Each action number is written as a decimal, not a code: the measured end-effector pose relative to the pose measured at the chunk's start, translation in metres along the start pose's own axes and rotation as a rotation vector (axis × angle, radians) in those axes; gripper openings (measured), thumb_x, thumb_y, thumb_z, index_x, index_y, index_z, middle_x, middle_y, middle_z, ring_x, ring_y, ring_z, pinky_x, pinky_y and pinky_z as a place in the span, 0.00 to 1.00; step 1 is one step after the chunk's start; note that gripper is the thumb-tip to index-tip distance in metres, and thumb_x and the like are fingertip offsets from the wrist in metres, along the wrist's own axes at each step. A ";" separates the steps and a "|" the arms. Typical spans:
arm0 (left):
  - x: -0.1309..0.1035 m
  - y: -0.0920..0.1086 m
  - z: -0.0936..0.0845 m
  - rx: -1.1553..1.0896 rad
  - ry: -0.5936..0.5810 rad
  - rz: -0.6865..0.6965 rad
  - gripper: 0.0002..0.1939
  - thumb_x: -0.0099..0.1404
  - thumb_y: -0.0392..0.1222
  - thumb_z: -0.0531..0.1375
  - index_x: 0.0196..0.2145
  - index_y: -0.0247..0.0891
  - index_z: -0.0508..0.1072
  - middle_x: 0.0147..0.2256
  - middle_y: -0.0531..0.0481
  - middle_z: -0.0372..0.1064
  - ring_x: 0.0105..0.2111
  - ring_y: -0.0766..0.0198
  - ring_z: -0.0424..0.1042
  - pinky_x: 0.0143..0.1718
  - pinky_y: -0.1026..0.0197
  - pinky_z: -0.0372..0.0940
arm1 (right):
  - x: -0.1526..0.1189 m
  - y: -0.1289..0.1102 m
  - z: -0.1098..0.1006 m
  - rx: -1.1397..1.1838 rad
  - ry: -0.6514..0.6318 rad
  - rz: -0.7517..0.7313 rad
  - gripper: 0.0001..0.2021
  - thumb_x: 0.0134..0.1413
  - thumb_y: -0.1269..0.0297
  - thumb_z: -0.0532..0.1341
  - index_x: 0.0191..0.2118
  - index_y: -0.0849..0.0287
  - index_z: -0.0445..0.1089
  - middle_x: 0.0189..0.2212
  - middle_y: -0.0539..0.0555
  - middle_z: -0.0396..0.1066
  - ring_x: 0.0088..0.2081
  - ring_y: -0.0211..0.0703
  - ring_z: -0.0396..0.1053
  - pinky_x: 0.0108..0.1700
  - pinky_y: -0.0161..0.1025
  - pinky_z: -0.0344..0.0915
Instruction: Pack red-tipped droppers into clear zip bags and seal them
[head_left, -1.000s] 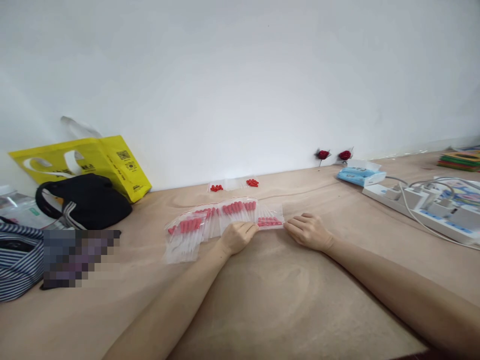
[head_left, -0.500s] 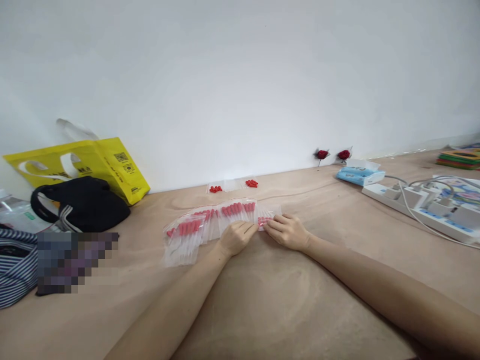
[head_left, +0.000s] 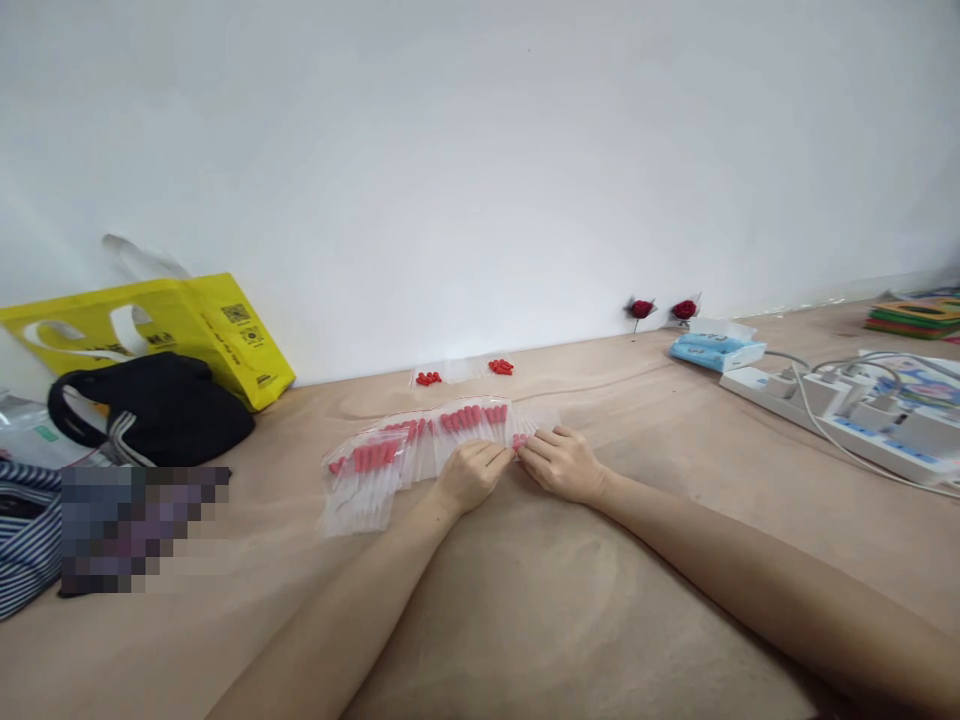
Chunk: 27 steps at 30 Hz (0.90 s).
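A small clear plastic bag [head_left: 537, 419] with small red pieces in it lies between my two hands. My left hand [head_left: 472, 476] is closed, its thumb and fingertips pinched at the bag's lower left edge. Curled over the right part of the same bag, the fingers of my right hand [head_left: 562, 465] press together and cover most of its red pieces. Left of it, several clear bags overlap in a fanned row, each with red capsule-shaped pieces [head_left: 461, 418] inside. The front bags [head_left: 358, 505] of that row reach close to my left forearm.
Farther back, near the wall, lie two groups of red pieces [head_left: 501, 367] on clear plastic. A yellow bag [head_left: 259, 365] and a black cloth item [head_left: 180, 410] stand at left. On the right are a blue tissue pack [head_left: 712, 351], a white power strip [head_left: 772, 393] with cables, and two dark red roses [head_left: 640, 309].
My right hand has shifted slightly left toward my left hand and now covers more of the bag's red pieces. My left hand stays at the bag's edge.
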<state>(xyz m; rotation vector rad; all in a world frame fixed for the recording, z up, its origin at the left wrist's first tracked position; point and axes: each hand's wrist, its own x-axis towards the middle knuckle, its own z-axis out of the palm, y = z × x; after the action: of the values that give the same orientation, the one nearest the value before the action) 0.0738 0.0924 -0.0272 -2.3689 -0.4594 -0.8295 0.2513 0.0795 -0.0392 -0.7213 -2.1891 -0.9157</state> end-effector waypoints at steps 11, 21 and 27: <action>-0.004 -0.001 -0.002 -0.047 -0.002 -0.109 0.11 0.64 0.35 0.48 0.29 0.33 0.69 0.23 0.50 0.68 0.24 0.67 0.68 0.26 0.65 0.64 | -0.008 0.007 -0.006 -0.005 -0.004 0.015 0.06 0.54 0.70 0.53 0.29 0.61 0.66 0.22 0.50 0.65 0.27 0.36 0.56 0.27 0.36 0.42; 0.000 -0.001 -0.004 -0.098 0.073 -0.040 0.09 0.63 0.33 0.50 0.32 0.34 0.69 0.27 0.50 0.70 0.26 0.67 0.68 0.28 0.64 0.64 | -0.008 0.007 -0.007 0.022 0.044 -0.019 0.06 0.53 0.70 0.54 0.30 0.60 0.67 0.22 0.49 0.66 0.26 0.35 0.56 0.26 0.36 0.44; -0.001 -0.001 -0.003 -0.121 0.086 -0.052 0.08 0.62 0.33 0.51 0.31 0.34 0.70 0.27 0.49 0.70 0.26 0.67 0.68 0.28 0.64 0.65 | -0.005 0.005 -0.006 -0.019 0.050 -0.031 0.07 0.53 0.70 0.53 0.28 0.61 0.67 0.22 0.50 0.66 0.26 0.35 0.56 0.26 0.36 0.44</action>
<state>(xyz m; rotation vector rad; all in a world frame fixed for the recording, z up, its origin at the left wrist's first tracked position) 0.0715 0.0907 -0.0252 -2.4283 -0.4480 -1.0044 0.2601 0.0766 -0.0374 -0.6680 -2.1556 -0.9608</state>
